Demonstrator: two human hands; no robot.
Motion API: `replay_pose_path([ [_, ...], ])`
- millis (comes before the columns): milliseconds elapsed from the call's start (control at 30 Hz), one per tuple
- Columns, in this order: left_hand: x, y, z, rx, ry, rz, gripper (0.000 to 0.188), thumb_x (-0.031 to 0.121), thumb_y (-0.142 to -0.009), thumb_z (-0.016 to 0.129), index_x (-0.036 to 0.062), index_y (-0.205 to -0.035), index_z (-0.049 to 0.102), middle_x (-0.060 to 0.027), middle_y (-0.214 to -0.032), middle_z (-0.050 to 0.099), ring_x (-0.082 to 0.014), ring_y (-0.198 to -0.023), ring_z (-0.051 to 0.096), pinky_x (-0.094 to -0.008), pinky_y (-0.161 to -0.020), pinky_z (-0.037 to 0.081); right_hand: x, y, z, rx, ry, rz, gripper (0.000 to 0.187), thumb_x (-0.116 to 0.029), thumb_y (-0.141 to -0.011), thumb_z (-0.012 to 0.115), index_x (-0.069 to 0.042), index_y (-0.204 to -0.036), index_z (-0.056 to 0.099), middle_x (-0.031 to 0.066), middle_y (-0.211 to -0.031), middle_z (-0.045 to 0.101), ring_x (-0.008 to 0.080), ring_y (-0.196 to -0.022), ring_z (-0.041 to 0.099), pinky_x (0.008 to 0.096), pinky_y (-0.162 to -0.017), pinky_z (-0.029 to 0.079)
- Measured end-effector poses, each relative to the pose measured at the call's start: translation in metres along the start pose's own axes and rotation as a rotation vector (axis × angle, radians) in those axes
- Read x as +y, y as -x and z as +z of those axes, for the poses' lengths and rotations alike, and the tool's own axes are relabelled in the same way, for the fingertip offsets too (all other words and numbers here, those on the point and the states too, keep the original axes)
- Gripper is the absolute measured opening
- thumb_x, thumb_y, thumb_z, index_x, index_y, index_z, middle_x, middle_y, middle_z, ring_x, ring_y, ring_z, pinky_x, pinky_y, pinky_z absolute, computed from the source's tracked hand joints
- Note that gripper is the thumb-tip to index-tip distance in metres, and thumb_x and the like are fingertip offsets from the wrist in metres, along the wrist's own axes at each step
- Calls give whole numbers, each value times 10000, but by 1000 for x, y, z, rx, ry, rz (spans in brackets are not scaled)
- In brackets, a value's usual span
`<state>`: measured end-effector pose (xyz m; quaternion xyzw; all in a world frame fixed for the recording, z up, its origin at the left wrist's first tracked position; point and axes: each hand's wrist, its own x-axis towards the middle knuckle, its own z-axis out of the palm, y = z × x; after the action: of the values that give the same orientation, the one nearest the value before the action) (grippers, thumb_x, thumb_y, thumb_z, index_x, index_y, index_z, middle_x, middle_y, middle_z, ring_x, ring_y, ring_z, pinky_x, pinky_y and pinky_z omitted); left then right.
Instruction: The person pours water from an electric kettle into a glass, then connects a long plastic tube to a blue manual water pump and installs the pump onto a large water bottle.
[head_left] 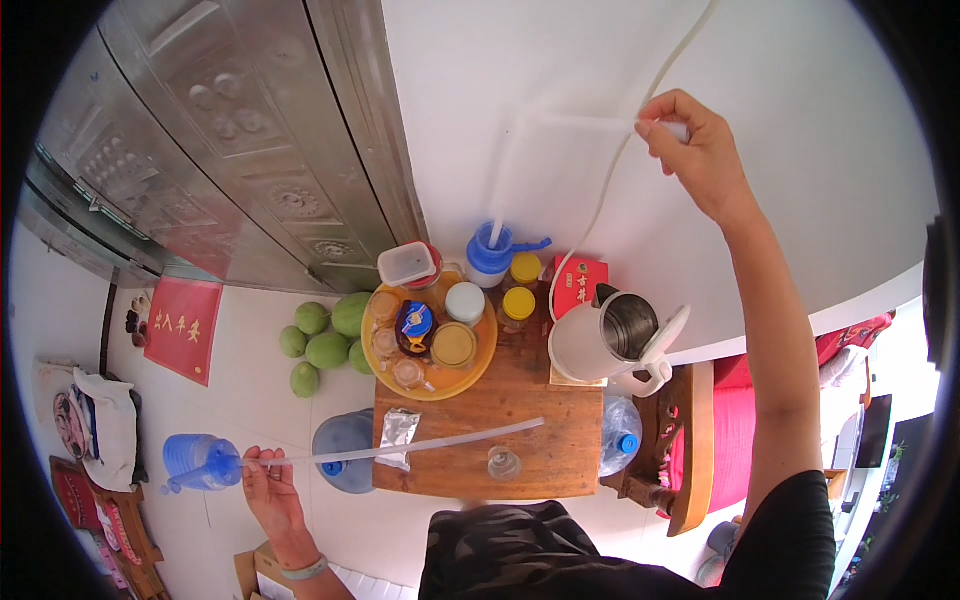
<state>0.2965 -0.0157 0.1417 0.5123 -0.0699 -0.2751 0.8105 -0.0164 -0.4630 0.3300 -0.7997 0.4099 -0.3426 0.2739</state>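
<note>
My left hand (270, 490) pinches the base of a long translucent plastic tube (450, 440), right beside a blue hand pump for a water bottle (203, 462). This tube stretches right, over the table's near part. My right hand (695, 150) is raised before the wall, its fingers closed round the end of a pale white tube (580, 124). That tube runs left, bends, and drops toward a second blue pump (490, 255) at the table's back; part of it looks blurred. Below the left tube lie a silver packet (399, 438) and a small clear glass (504, 463).
The wooden table (540, 390) bears a yellow tray (482, 372) of jars, a white electric kettle (585, 340) with its lid up, and a red box (578, 282). Green melons (328, 350) and a large water bottle (345, 450) stand on the floor at left; another bottle (621, 435) is at right.
</note>
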Motion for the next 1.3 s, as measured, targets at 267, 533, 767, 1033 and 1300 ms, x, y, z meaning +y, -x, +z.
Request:
replay_pose_path([
  [267, 0, 4, 3, 63, -27, 7, 262, 194, -895, 547, 48, -1110, 516, -72, -941, 635, -184, -874, 619, -273, -733, 527, -15, -20, 5, 86, -45, -21, 234, -261, -778, 621, -40, -825, 565, -15, -623, 480, 60, -572, 403, 218, -534, 334],
  [533, 1, 3, -7, 55, -18, 11, 254, 188, -896, 543, 49, -1106, 520, -80, -938, 639, -193, -872, 629, -274, -722, 542, -3, -26, 11, 75, 6, 60, 270, -305, -776, 588, -41, -817, 547, -10, -611, 451, 76, -574, 376, 234, -541, 322],
  [767, -3, 2, -8, 53, -3, 3, 255, 188, -892, 548, 46, -1102, 520, -80, -933, 639, -195, -866, 632, -274, -712, 548, -13, -44, 10, 8, 104, -18, 269, -299, -778, 581, -37, -820, 537, -8, -589, 422, 75, -548, 353, 247, -498, 296],
  [1033, -5, 3, -7, 63, -8, 3, 264, 203, -891, 552, 45, -1100, 519, -75, -936, 638, -191, -867, 629, -273, -716, 543, -23, -52, 11, -34, 161, -42, 247, -278, -766, 561, -36, -799, 532, -26, -546, 378, 70, -516, 314, 250, -479, 284],
  [1300, -5, 1, -9, 61, -16, 7, 268, 209, -893, 548, 45, -1103, 514, -76, -933, 637, -191, -866, 631, -273, -712, 545, -29, -60, 11, -69, 253, -82, 238, -261, -742, 550, -28, -791, 539, 3, -565, 407, 99, -547, 361, 271, -497, 318],
])
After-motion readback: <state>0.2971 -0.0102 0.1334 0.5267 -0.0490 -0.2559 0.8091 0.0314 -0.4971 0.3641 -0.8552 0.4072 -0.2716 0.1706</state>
